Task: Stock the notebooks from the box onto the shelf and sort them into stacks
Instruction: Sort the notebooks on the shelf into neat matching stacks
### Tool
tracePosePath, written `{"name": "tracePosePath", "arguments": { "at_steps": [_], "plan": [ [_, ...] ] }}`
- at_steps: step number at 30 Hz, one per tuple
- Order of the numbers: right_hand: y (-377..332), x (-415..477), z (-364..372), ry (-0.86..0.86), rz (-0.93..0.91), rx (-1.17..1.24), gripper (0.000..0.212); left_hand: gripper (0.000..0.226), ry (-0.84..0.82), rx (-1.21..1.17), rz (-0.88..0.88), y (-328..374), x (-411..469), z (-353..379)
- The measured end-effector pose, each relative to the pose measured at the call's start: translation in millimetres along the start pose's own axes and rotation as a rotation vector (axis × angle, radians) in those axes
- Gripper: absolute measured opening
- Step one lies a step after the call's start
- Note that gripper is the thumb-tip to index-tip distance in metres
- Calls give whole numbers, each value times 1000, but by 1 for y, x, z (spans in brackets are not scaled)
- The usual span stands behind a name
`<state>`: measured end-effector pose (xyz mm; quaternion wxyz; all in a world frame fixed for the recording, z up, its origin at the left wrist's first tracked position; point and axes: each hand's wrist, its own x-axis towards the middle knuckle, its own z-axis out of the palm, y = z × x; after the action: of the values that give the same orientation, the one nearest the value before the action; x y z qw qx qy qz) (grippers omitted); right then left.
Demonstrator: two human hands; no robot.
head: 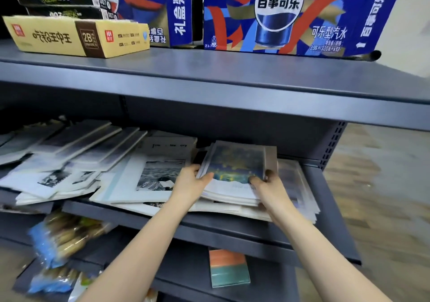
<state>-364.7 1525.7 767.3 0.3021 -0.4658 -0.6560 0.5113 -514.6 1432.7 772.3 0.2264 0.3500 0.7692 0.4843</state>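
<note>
So both hands are on the same bundle here. The left hand (194, 182) has the near-left corner of the blue-and-yellow notebooks (235, 162), thumb on top of the cover and the rest of the fingers tucked out of sight underneath. The right hand (265, 185) mirrors it on the near-right corner, thumb on the cover, so each grip is closed on that little batch, which looks like a few notebooks held together.

The batch sits on the middle shelf (209, 220), right of centre, tilted up at the far end and resting on a messier pile of white notebooks (232, 196). Its long axis runs near to far, so it points straight away from the person, with both grips at the near short edge. Neither hand is really closer; they're pretty much level.

Just to the left is the black-and-white photo notebook (160, 173), almost touching the left hand, and further left a sloppy fan of grey ones (93, 143).

My guess: the thing to get right is lowering the far end flat and squaring it on the pile without nudging the neighbour.
</note>
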Motion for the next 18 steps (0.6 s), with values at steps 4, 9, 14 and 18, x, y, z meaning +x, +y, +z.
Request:
{"name": "tracePosePath", "arguments": {
  "at_steps": [4, 9, 14, 18],
  "plan": [
    [2, 2, 0, 10, -24, -45, 15, 51, -2, 36, -7, -8, 1, 5],
    [-1, 8, 7, 43, -54, -69, 21, 39, -16, 41, 41, -10, 10, 3],
    [-3, 15, 19, 95, -30, -130, 16, 40, -77, 38, 74, -16, 23, -6],
    [-4, 17, 26, 149, -20, -190, 11, 44, -145, 67, 99, -23, 32, -12]
  ]
}}
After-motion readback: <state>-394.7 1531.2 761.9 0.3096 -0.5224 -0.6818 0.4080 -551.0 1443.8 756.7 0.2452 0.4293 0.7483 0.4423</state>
